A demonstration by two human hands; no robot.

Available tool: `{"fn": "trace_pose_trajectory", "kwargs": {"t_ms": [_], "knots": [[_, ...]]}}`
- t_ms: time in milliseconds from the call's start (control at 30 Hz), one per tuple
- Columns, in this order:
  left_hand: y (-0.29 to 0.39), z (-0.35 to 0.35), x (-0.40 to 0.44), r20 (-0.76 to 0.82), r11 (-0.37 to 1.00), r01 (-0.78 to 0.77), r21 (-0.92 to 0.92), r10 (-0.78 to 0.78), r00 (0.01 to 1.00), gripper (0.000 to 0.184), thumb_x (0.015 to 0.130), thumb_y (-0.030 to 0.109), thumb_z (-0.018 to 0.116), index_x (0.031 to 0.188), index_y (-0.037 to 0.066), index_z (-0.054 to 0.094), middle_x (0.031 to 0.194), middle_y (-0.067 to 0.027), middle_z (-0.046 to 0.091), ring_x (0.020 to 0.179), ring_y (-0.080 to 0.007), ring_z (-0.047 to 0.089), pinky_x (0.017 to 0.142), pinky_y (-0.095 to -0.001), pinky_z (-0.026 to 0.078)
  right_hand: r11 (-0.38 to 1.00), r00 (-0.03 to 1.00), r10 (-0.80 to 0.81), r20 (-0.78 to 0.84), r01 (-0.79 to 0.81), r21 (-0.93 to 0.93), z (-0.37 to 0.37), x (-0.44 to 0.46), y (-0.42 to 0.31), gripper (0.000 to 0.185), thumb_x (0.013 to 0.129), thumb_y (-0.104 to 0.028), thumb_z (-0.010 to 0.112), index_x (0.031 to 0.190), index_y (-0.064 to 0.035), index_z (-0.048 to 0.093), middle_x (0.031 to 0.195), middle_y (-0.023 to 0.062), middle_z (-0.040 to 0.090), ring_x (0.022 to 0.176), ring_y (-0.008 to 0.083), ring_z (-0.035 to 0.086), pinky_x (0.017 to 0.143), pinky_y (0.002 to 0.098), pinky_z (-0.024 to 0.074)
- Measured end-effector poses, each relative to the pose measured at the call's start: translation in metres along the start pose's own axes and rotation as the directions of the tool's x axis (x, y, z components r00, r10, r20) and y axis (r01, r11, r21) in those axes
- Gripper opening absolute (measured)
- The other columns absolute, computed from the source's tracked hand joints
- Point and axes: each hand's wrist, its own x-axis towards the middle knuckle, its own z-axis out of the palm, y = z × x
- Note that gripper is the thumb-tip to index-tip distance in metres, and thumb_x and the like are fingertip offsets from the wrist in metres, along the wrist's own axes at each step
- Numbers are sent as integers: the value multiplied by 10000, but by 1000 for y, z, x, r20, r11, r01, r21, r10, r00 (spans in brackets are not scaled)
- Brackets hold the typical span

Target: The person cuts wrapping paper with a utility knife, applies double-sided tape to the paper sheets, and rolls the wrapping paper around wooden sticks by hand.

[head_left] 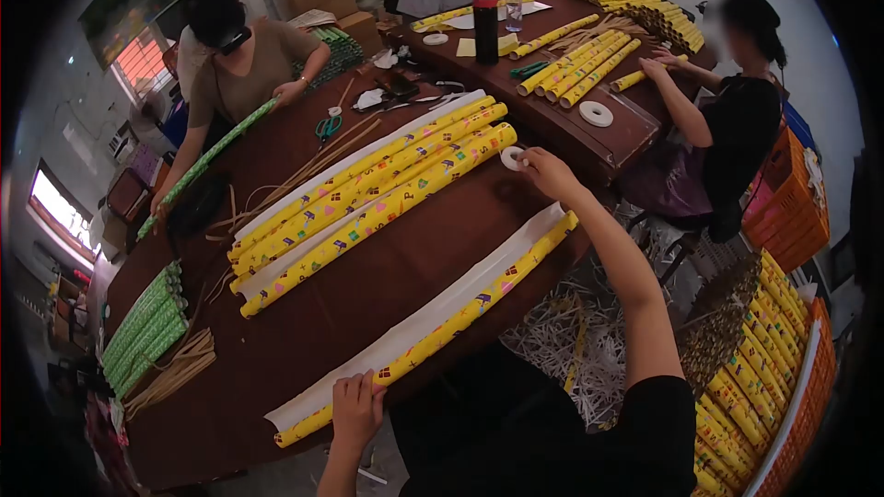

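A yellow patterned paper roll lies along the table's near edge, its white inner side showing in a loose flap. My left hand rests on the roll near its left end, fingers curled over it. Beyond the roll's right end, my right hand reaches out with its fingers on a white tape roll. That tape roll sits beside the ends of several yellow rolls, which lie side by side in the middle of the table.
Green rolls and brown strips lie at the left, scissors farther back. Co-workers sit or stand at the left, back and right. A black bottle stands on the far table. An orange crate holds yellow rolls at the right.
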Motion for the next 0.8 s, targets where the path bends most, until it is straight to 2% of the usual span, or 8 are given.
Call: {"fn": "trace_pose_trajectory", "kwargs": {"t_ms": [100,167,300,433,500,667,733,800], "knots": [[1,-3,0,-3,999,-39,24,39,999,396,789,107,714,1147,-21,601,1044,-147,584,932,-327,540,828,-422,458,970,999,-39,-27,31,-242,20,7,-10,291,869,-49,593,1155,-80,643,1188,152,617,1073,372,583,900,433,481],[0,-4,2,1,1000,-29,-9,29,1000,370,812,135,703,1132,-24,608,1040,-138,592,920,-311,546,815,-410,462,974,966,-193,-170,168,-152,22,11,-47,264,814,-44,634,1077,-31,651,1043,174,649,986,380,600,829,452,498],[-3,1,3,-33,1000,-26,6,26,999,344,846,157,676,1130,-26,614,1022,-126,597,910,-285,551,806,-391,468,920,956,-293,16,277,278,46,0,-140,207,895,-81,634,1095,-26,648,994,156,662,923,336,638,737,376,519],[-5,16,14,-140,1000,-8,-30,3,990,328,848,151,660,1120,-26,616,1034,-123,592,933,-287,542,822,-391,465,845,885,-436,162,341,412,65,-13,-250,202,884,-72,659,1085,-48,662,966,122,677,906,273,651,698,332,521],[1,23,14,-166,998,20,-67,-31,986,316,843,140,652,1111,-24,618,1046,-122,591,949,-289,538,835,-392,462,740,775,-609,169,478,474,80,-14,-295,217,866,-74,685,1080,-47,664,962,119,679,897,259,653,698,327,524],[1,31,12,-187,998,17,-55,-27,982,322,832,146,637,1109,-16,607,1058,-126,592,956,-309,546,840,-415,470,635,625,-728,281,460,621,141,-24,-402,191,857,-114,703,1035,-47,681,918,105,674,869,262,648,704,359,525],[1,38,11,-218,998,18,-55,-30,975,309,840,142,624,1109,-9,608,1058,-125,593,955,-310,545,845,-417,468,533,457,-840,293,591,606,174,-25,-442,181,861,-143,692,1015,-48,683,921,105,673,856,283,643,728,378,521],[-1,42,10,-244,999,13,-51,-25,970,296,848,137,612,1109,-3,610,1058,-125,595,954,-312,543,849,-419,466,453,407,-885,226,644,617,213,-26,-483,171,872,-175,669,977,-42,691,926,117,671,859,308,641,757,401,514]]}}
